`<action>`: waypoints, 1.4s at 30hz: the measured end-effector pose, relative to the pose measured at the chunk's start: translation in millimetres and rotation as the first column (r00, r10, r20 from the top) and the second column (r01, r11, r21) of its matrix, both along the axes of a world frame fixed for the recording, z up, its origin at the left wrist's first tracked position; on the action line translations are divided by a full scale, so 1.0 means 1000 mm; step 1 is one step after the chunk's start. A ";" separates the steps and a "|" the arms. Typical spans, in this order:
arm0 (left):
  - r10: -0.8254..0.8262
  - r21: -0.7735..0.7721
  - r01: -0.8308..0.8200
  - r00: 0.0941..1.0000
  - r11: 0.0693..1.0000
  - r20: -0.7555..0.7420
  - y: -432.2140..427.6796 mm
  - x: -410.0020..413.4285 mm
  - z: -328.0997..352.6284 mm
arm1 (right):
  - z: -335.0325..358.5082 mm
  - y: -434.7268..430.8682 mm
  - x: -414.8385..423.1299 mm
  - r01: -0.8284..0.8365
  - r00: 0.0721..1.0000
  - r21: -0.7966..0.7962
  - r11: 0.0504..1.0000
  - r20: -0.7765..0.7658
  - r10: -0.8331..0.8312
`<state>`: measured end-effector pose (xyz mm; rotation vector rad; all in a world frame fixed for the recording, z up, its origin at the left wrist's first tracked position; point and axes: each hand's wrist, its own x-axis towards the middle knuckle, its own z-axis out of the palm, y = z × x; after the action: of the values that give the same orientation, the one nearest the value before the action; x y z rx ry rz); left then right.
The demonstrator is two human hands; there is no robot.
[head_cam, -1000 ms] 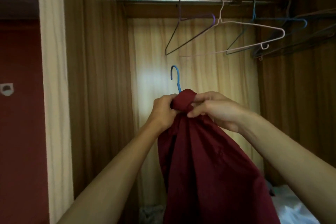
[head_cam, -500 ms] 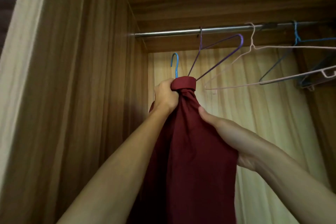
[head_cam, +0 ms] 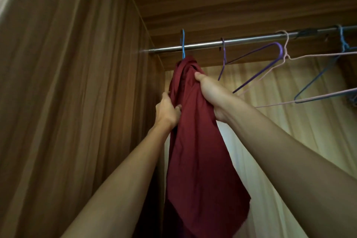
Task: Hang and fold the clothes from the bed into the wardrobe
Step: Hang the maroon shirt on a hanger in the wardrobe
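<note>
Setting: the inside of a wooden wardrobe (head_cam: 77, 83) is seen from below, with a metal rail (head_cam: 251, 39) under its top.
Garment: a dark red garment (head_cam: 195, 150) is hung on a blue hanger (head_cam: 182, 44), hooked over the rail's left end, close to the side wall.
Left hand: the left hand (head_cam: 167, 109) is raised and closed on the cloth's left edge.
Right hand: the right hand (head_cam: 209, 92) is raised higher, with cloth pinched just below the hanger.
Wardrobe contents: a purple hanger (head_cam: 251, 63), a pink hanger (head_cam: 309, 79) and a dark blue hanger (head_cam: 316, 81) are hung empty further right on the rail.
Behind: a pale curtain (head_cam: 289, 141) is seen at the back.
</note>
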<state>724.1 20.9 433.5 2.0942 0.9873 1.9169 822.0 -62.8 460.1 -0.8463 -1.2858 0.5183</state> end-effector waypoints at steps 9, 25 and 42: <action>0.125 -0.078 -0.125 0.992 0.989 0.001 0.005 -0.020 -0.004 | 0.031 0.029 -0.032 0.031 0.989 -0.028 0.999 0.149 -0.027; 0.227 -0.002 -0.230 0.965 0.973 -0.131 -0.027 -0.043 -0.072 | -0.061 0.007 -0.025 0.172 0.963 -0.109 0.979 0.230 -0.143; 0.151 -0.189 -0.289 0.835 0.938 -0.530 -0.135 -0.081 -0.254 | -0.278 -0.110 0.035 0.667 0.421 0.031 0.745 0.809 -0.411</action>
<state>643.0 -113.7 179.2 2.4570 1.5531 1.2137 857.1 -172.8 181.8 -1.8255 -1.5967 -0.2798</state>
